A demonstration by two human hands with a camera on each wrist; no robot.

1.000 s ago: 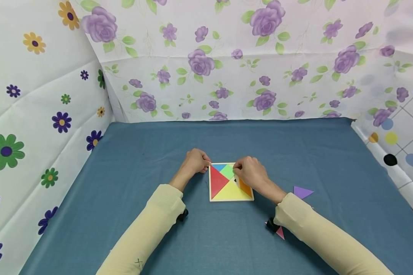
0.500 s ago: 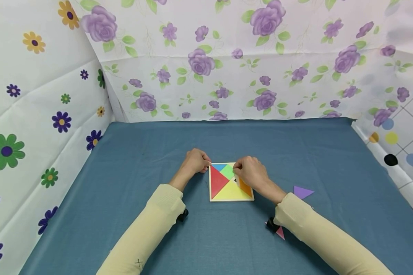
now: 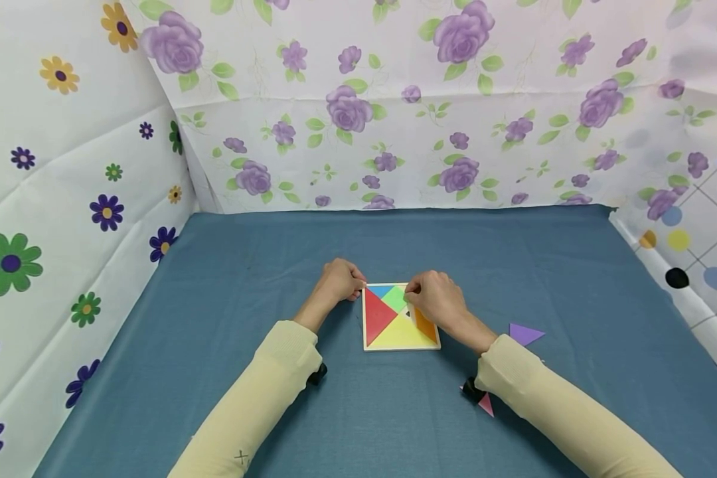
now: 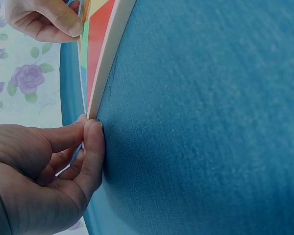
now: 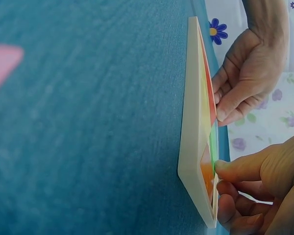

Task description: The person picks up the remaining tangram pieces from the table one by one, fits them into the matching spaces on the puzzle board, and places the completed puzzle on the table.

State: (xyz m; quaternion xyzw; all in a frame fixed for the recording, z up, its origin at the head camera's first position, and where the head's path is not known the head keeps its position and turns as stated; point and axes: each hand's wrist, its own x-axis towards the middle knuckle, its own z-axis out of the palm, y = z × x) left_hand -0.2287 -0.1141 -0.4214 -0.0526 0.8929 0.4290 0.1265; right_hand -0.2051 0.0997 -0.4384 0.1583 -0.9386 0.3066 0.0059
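A square tangram tray (image 3: 402, 347) with a pale frame lies on the blue cloth. My left hand (image 3: 338, 280) pinches its far left corner between thumb and finger. Inside sit a red triangle (image 3: 378, 317), a yellow triangle (image 3: 402, 334), a green square (image 3: 396, 298) and a blue triangle (image 3: 380, 289). My right hand (image 3: 439, 297) pinches at the far end of an orange parallelogram (image 3: 425, 326) on the tray's right side; its fingertips partly hide that piece. In the right wrist view, the right thumb (image 5: 225, 169) lies by the green square.
A purple triangle (image 3: 524, 334) lies right of the tray. A pink piece (image 3: 486, 404) is partly covered by the black wrist camera (image 3: 473, 391). Floral sheets (image 3: 394, 133) rise behind the table and at both sides.
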